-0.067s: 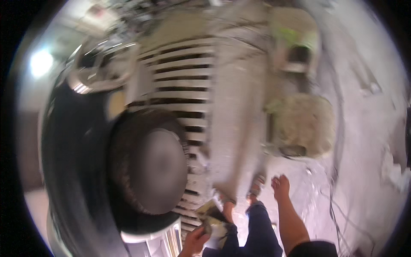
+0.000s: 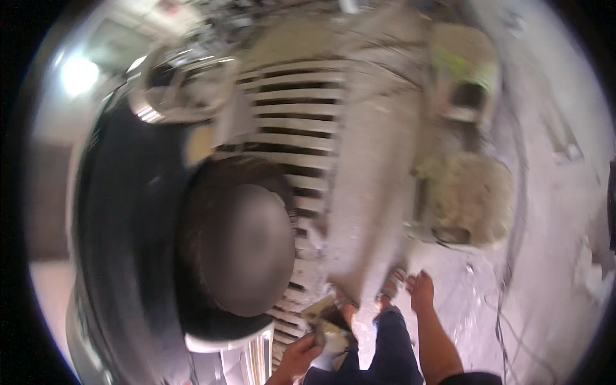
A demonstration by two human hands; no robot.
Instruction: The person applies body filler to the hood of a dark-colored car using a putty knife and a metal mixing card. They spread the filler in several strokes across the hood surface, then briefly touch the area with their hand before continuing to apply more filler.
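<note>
My left hand [image 2: 298, 357] is closed around a dusty, pale and dark folded piece [image 2: 330, 327], perhaps a small carton or bag; blur hides its exact kind. This piece is close in front of my left leg, beside the slatted grating. My right hand [image 2: 420, 290] hangs over the pale floor, to the right of my feet. Its fingers look loosely apart, and nothing shows in them. Nearest to it is a dust-covered, blocky object [image 2: 471, 199], a little farther ahead on the floor.
A large dark curved body [image 2: 128, 224] with a round grey disc [image 2: 250, 250] stands at left. A slatted grating [image 2: 295, 115] runs beside it. Ahead right is another dusty block with a dark opening [image 2: 465, 70]. Thin cables [image 2: 504, 301] trail along the floor at right.
The surroundings have shifted right in the view and, for the most part, slightly down. My left hand, still holding the piece, and my right hand keep nearly the same places.
</note>
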